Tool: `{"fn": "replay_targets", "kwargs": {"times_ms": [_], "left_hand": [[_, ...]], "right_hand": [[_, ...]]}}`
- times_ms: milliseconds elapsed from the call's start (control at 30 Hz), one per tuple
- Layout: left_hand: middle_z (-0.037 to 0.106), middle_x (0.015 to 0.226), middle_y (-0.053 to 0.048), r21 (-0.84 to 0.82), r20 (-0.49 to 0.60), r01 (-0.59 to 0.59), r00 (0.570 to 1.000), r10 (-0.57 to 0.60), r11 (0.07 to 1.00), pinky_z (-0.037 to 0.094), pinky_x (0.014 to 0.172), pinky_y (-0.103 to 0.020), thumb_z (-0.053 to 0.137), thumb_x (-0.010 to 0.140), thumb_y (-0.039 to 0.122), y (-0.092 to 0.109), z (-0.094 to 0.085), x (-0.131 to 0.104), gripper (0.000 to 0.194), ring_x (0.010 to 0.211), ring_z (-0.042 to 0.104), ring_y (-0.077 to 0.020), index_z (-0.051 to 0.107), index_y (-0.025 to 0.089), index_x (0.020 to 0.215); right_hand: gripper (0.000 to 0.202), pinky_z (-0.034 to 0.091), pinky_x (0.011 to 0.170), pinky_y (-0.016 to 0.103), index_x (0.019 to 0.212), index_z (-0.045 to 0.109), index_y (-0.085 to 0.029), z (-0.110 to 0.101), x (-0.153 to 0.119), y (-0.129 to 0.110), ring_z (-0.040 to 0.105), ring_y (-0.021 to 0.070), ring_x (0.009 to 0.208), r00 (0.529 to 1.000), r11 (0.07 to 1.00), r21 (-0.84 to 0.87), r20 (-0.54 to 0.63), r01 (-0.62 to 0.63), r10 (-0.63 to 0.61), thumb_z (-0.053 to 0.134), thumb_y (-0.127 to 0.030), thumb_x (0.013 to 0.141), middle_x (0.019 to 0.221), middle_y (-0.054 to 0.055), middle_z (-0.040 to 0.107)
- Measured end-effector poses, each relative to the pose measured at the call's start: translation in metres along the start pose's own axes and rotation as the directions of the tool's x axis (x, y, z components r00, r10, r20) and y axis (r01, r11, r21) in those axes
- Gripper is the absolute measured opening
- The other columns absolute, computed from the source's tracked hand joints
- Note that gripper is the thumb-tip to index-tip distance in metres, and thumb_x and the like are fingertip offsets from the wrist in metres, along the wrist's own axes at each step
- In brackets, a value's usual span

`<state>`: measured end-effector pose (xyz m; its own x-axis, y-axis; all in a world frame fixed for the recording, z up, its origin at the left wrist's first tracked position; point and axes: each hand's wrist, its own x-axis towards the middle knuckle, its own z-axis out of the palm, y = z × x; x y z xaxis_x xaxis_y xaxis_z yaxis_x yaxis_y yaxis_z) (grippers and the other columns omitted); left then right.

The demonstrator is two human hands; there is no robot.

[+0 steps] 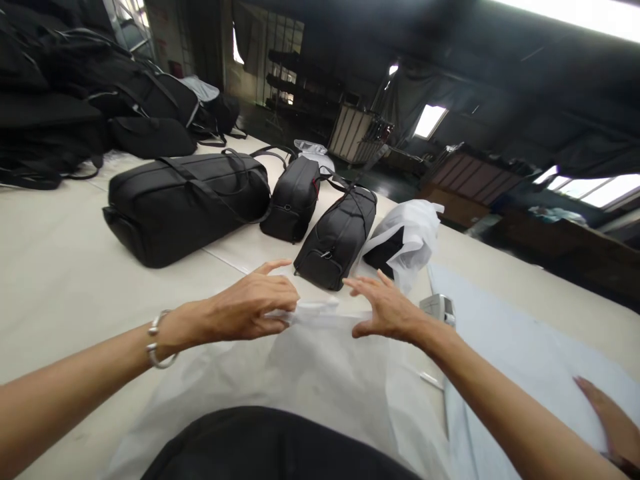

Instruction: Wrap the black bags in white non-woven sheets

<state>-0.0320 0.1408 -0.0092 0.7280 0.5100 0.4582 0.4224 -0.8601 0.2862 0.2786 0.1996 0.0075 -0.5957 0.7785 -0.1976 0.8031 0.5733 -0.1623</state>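
White wrap (325, 363), cut off below, lies beneath our hands; our left hand (255, 303) pinches its edge, our right hand (383, 308) splays loosely.

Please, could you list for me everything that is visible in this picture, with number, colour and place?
Table: 1, cream, across the view
Duffels: 3, black, mid-table
Wrapped bag: 1, black under white wrap, right of the duffels
Bag pile: 1, mostly black, upper left; bags too merged to count
White sheet: 1, translucent, front
Dark item: 1, black, bottom edge; unclear what
Device: 1, grey, beyond the right wrist
Blue sheet: 1, pale blue, right
Windows: several, bright, background
Ceiling light: 1, white, top right
Co-worker's hand: 1, right edge
Bracelet: 1, silver, left wrist
Left hand: 1, centre, gripping the white sheet
Right hand: 1, centre, fingers spread
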Motion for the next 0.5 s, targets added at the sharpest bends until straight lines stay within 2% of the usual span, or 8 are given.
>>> {"fn": "replay_targets", "kwargs": {"times_ms": [67, 133, 167, 233, 300, 400, 500], "left_hand": [[0.060, 0.073, 0.005, 0.029, 0.005, -0.075, 0.997, 0.074, 0.997, 0.023, 0.121, -0.044, 0.055, 0.091, 0.011, 0.028, -0.026, -0.004, 0.015, 0.069, 0.058, -0.0105, 0.050, 0.020, 0.079], [0.054, 0.068, 0.006, 0.062, 0.019, -0.117, 0.993, 0.116, 0.991, 0.036, 0.112, -0.039, 0.051, 0.090, 0.008, 0.056, -0.047, -0.008, 0.018, 0.059, 0.050, -0.0102, 0.047, 0.021, 0.079], [0.052, 0.066, 0.006, 0.076, 0.031, -0.131, 0.991, 0.129, 0.988, 0.043, 0.101, -0.036, 0.049, 0.090, 0.007, 0.069, -0.055, -0.012, 0.018, 0.057, 0.048, -0.0110, 0.047, 0.021, 0.080], [0.053, 0.065, 0.005, 0.087, 0.065, -0.152, 0.987, 0.147, 0.984, 0.048, 0.077, -0.031, 0.046, 0.089, 0.008, 0.096, -0.068, -0.020, 0.017, 0.056, 0.046, -0.0131, 0.053, 0.023, 0.090], [0.054, 0.063, 0.004, 0.080, 0.094, -0.152, 0.985, 0.144, 0.985, 0.044, 0.062, -0.030, 0.045, 0.091, 0.010, 0.122, -0.076, -0.031, 0.026, 0.053, 0.046, -0.0144, 0.057, 0.025, 0.108], [0.054, 0.060, 0.004, 0.066, 0.114, -0.136, 0.985, 0.128, 0.988, 0.042, 0.058, -0.030, 0.042, 0.091, 0.009, 0.154, -0.076, -0.051, 0.042, 0.049, 0.044, -0.0148, 0.053, 0.028, 0.127], [0.057, 0.063, 0.002, 0.081, 0.165, -0.075, 0.984, 0.061, 0.994, 0.043, 0.062, -0.031, 0.042, 0.092, 0.011, 0.178, -0.069, -0.072, 0.041, 0.052, 0.047, -0.0153, 0.058, 0.031, 0.124]], "right_hand": [[0.057, 0.012, 0.123, 0.056, 0.124, 0.068, -0.023, -0.016, -0.020, -0.011, 0.067, 0.0273, 0.104, 0.995, 1.000, 0.013, 0.097, 0.008, -0.009, 0.081, -0.041, 0.071, 0.095, 0.003, 0.075], [0.016, 0.021, 0.121, 0.053, 0.093, 0.075, -0.026, -0.030, -0.054, -0.021, 0.069, 0.0214, 0.081, 0.993, 1.000, 0.005, 0.119, 0.021, -0.022, 0.073, -0.031, 0.078, 0.076, -0.002, 0.073], [0.007, 0.027, 0.118, 0.052, 0.084, 0.074, -0.027, -0.035, -0.076, -0.026, 0.068, 0.0199, 0.076, 0.995, 0.999, -0.010, 0.091, 0.035, -0.033, 0.069, -0.025, 0.080, 0.074, -0.003, 0.072], [0.013, 0.038, 0.111, 0.048, 0.078, 0.070, -0.028, -0.040, -0.126, -0.039, 0.066, 0.0190, 0.072, 0.996, 0.994, -0.068, -0.022, 0.081, -0.083, 0.061, -0.018, 0.081, 0.074, -0.003, 0.071], [0.015, 0.047, 0.101, 0.043, 0.076, 0.064, -0.028, -0.037, -0.179, -0.057, 0.063, 0.0187, 0.066, 0.973, 0.981, -0.141, -0.171, 0.133, -0.157, 0.058, -0.018, 0.084, 0.071, -0.002, 0.068], [0.020, 0.053, 0.088, 0.038, 0.072, 0.056, -0.028, -0.016, -0.245, -0.093, 0.055, 0.0169, 0.054, 0.924, 0.962, -0.196, -0.295, 0.191, -0.244, 0.054, -0.017, 0.089, 0.063, -0.002, 0.062], [0.023, 0.053, 0.087, 0.037, 0.074, 0.053, -0.027, 0.008, -0.279, -0.121, 0.055, 0.0173, 0.057, 0.884, 0.957, -0.228, -0.389, 0.180, -0.259, 0.048, -0.009, 0.087, 0.066, -0.001, 0.060]]}}
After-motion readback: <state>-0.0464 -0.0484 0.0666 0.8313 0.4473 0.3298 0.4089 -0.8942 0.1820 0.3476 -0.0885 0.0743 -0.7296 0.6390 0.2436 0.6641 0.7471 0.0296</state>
